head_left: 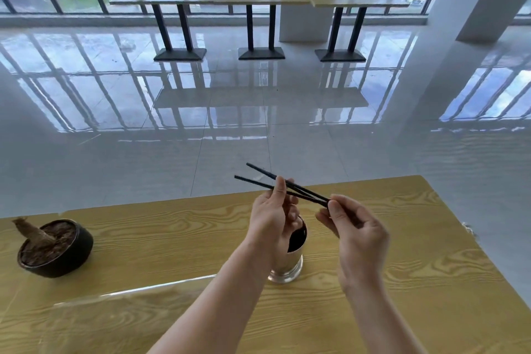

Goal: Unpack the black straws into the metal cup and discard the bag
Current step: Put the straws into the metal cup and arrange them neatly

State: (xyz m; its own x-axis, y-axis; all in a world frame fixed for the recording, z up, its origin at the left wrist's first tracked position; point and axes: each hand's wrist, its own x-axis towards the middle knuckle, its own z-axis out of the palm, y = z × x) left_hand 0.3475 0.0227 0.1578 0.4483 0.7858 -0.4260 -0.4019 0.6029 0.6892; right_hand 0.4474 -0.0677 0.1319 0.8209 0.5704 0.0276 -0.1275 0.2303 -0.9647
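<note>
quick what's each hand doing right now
Left hand: closed on the two thin black straws.
Right hand: pinching the same straws' near ends.

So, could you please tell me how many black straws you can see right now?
2. Both black straws are held in the air above the metal cup, crossing between the left hand and right hand. More may already sit inside the dark cup; I cannot tell.

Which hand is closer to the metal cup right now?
The left hand: it sits right over the metal cup, covering part of its rim. The right hand is up and to the cup's right. Both hold the black straws above it.
</note>
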